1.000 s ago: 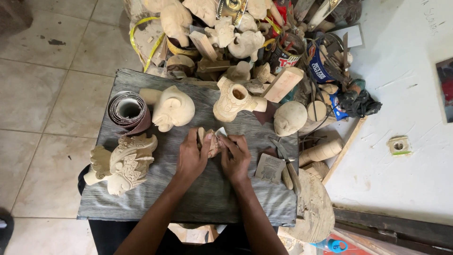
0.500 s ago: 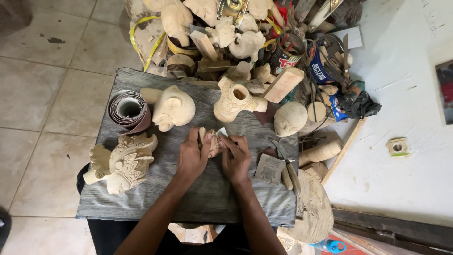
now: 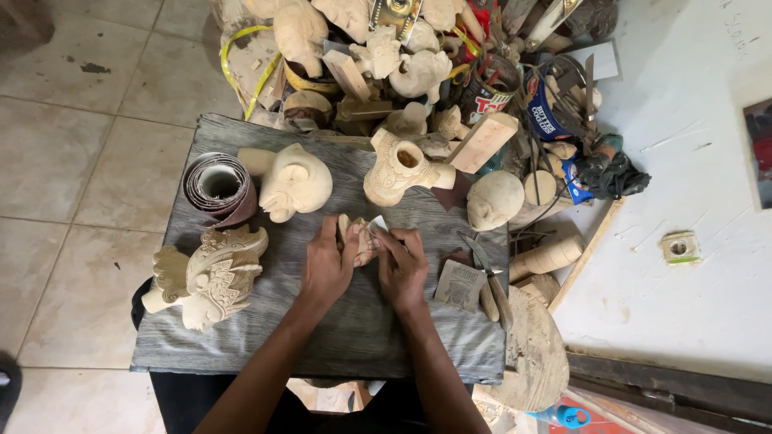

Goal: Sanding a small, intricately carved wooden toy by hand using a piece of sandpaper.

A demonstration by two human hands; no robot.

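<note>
Well out to the left of the fingers lay a finely carved winged head point(image 3: 211, 277) on the grey wooden board point(image 3: 338, 345), with a roll of sandpaper point(image 3: 219, 186) above it and a smooth, uncarved head point(image 3: 296, 183) closer in, just above and left of the left hand's knuckles.

The left hand point(image 3: 326, 269) lay palm down, its fingers curled shut around the left side of a small pale carving point(image 3: 359, 239), pinning it to the board. The right hand point(image 3: 402, 269) met it from the other side, fingers closed together on the piece and on what looked like a slip of light abrasive sheet or a small blade at the fingertips; which of the two could not be told. The small carving sat squarely between both sets of fingertips, touching both.

Done well, this looked like work for short, light strokes, with the left fingers bracing the piece so it could not twist and the right fingers staying behind any edge.

Above the right fingers stood a hollow vase-like carving point(image 3: 400, 167); to their right lay a dark square of sandpaper point(image 3: 460, 285), a wood-handled knife point(image 3: 490, 283) and a rounded blank point(image 3: 494, 199).

Against the frame half a second before, almost nothing differed: both hands kept the same grip and place, and the surrounding pieces lay unmoved.
</note>
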